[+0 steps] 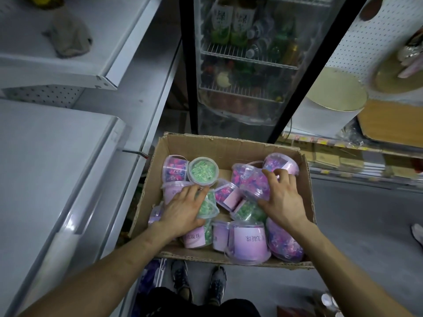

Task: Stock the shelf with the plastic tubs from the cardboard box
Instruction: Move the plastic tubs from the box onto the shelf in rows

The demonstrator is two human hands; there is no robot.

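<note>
Beside white shelves, cardboard box of tubs, drinks fridge behind

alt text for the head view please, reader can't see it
A person's left hand grips a clear plastic tub of green beads and the right hand grips a clear plastic tub of pink and purple beads, both inside an open brown cardboard box of similar tubs. A white metal shelf stands on the left.

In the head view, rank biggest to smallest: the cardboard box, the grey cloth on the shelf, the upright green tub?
1. cardboard box
2. grey cloth
3. green tub
The cloth may be nearer the camera; its true size is unsure.
</note>
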